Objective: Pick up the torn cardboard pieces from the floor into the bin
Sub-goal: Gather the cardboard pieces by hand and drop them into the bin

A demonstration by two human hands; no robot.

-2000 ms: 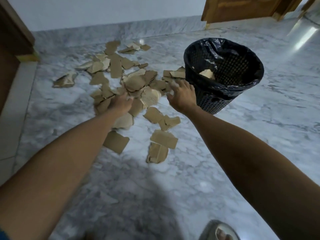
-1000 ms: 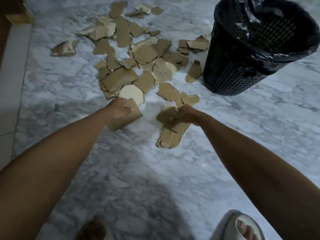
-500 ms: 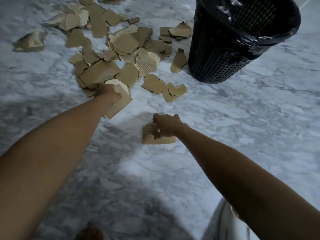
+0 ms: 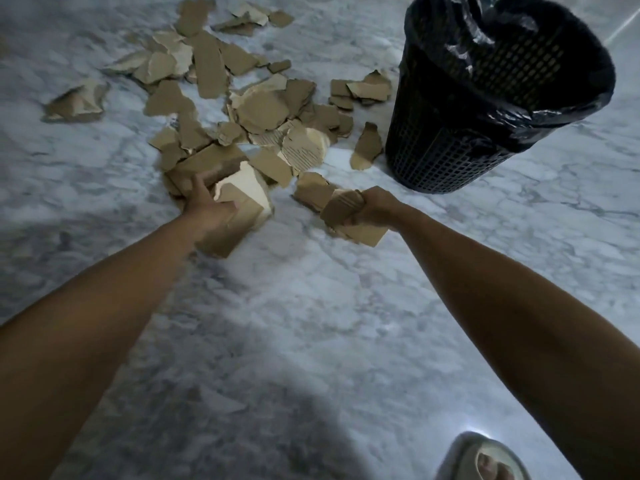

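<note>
Most of the cardboard bits (image 4: 263, 109) lie in a big heap on the floor (image 4: 311, 323), just left of the bin (image 4: 485, 109). One bit (image 4: 366, 147) lies right beside the bin's foot. One more (image 4: 76, 102) lies far off to the left, alone.

The right hand (image 4: 375, 209) has its grip closed on a small stack (image 4: 349, 216), with fingers curled round it. The left hand (image 4: 207, 209) has its grip on a few bigger bits (image 4: 239, 209) at the near edge of the heap.

The bin stands up and has a black bag (image 4: 519, 39) in it.

What could go wrong? Both hands hold many loose bits at once. I think some could slip out and fall back down on the way. The bits are light, so a toss could miss the bin. An arm could bump the bin and tip it.
</note>
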